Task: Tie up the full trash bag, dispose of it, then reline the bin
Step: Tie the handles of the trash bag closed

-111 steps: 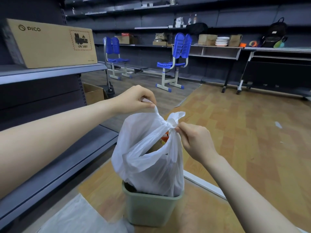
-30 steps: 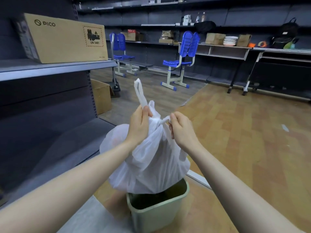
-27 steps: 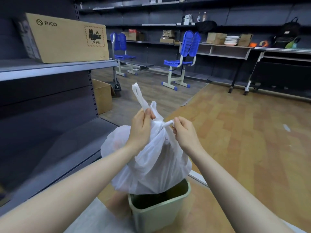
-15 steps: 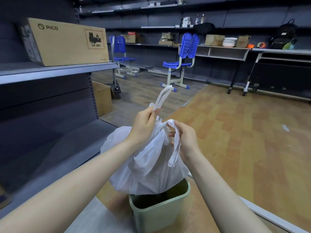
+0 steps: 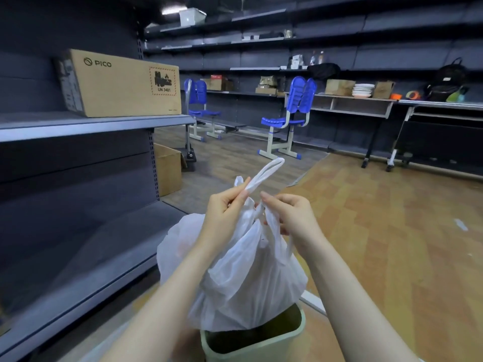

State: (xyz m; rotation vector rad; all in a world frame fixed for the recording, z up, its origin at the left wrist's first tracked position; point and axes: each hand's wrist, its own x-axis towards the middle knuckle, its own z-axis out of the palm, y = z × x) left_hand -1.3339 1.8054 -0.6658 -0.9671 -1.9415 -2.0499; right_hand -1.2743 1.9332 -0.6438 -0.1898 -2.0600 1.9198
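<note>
Head view: the full white trash bag (image 5: pixel 243 278) hung just above the pale green bin (image 5: pixel 261 346), its lower end at the bin's open mouth. The left hand (image 5: pixel 224 212) pinched one twisted bag handle (image 5: pixel 266 171), which rose up and to the right, while the right hand (image 5: pixel 292 215) had its fingers curled round the other handle at the bag's gathered neck. A PICO cardboard box (image 5: pixel 120 84) sat on the grey shelf (image 5: pixel 91 125) at left, and two blue chairs (image 5: pixel 290 113) stood on the floor behind.
</note>
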